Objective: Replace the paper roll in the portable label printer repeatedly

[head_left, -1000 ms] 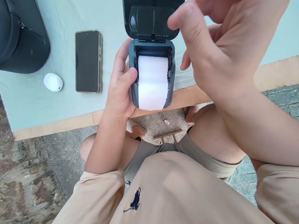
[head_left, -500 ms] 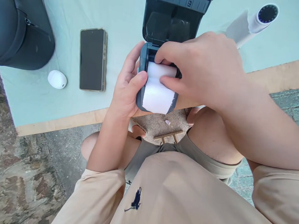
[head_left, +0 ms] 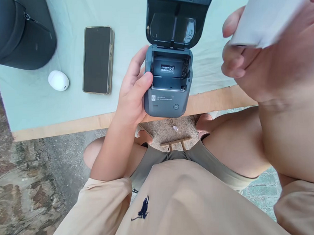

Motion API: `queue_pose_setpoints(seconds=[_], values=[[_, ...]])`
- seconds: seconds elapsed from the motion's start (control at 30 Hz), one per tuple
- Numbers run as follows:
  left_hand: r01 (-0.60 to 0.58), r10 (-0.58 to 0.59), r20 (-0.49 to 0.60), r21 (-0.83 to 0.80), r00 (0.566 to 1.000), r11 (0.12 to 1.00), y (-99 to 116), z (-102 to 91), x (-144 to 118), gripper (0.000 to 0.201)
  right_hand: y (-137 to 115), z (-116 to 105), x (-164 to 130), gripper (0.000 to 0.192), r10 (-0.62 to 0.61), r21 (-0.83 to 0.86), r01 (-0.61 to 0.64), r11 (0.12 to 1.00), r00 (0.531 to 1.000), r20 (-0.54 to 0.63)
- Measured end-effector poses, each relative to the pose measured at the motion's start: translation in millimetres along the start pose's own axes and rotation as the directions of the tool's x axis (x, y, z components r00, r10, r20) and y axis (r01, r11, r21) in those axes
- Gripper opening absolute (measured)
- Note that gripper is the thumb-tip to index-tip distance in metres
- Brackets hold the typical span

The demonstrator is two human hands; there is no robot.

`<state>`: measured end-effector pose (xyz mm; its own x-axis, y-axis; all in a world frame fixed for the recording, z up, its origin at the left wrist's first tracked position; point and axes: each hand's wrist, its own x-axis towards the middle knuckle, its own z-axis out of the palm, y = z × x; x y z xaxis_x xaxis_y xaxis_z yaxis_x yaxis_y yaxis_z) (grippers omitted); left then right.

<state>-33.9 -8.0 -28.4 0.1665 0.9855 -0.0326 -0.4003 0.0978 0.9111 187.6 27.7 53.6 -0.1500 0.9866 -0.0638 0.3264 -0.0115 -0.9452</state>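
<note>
My left hand (head_left: 133, 91) grips a dark blue-grey label printer (head_left: 166, 104) by its left side, thumb on the front edge. The printer's lid (head_left: 175, 22) stands hinged back, and its paper bay shows bare inside, with a small printed sticker at the back. Below the bay are a Bluetooth mark and a power button. At the upper right, my right hand (head_left: 288, 71) is closed around a white paper roll (head_left: 267, 21), held up off the table and partly cut off by the frame's edge. Part of that hand is blurred.
A black phone (head_left: 97, 60) in a clear case lies on the pale green tablecloth (head_left: 99, 5), left of the printer. Beside it are a white oval case (head_left: 58, 80) and a black zipped bag (head_left: 22, 29). The table's wooden edge (head_left: 67, 126) runs above my knees.
My right hand has pulled the white paper roll out of the printer and carried it up to the right. The left hand still holds the printer, its lid still raised.
</note>
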Motion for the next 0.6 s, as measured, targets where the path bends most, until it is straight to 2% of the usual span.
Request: queue_pose_setpoints(seconds=[0.1,0.2,0.3,0.4,0.5,0.6], values=[[-0.014,0.014,0.007,-0.003,1.0,1.0,2,2.4,0,0.047,16,0,-2,0.071,-0.001,0.187,0.019,0.982,0.996,-0.094],[-0.015,0.015,0.022,-0.024,1.0,1.0,4,5.1,0,0.041,30,-2,-10,0.071,-0.04,0.163,0.043,0.986,0.999,-0.018],[-0.013,0.015,0.047,-0.047,0.999,0.999,4,4.7,1,0.041,40,-8,-17,0.054,-0.197,-0.063,0.2,0.978,0.979,0.048],[0.006,-0.005,0.051,-0.028,0.999,1.0,4,1.9,2,0.044,46,-15,-21,0.04,-0.384,-0.356,0.378,0.855,0.922,0.057],[0.012,-0.01,0.06,-0.036,0.998,0.999,6,1.8,2,0.046,49,-17,-21,0.048,-0.376,-0.529,0.344,0.776,0.925,0.051],[-0.002,0.007,0.055,-0.094,0.998,0.996,8,6.9,0,0.04,48,-14,-18,0.059,-0.25,-0.597,0.226,0.77,0.967,0.044]])
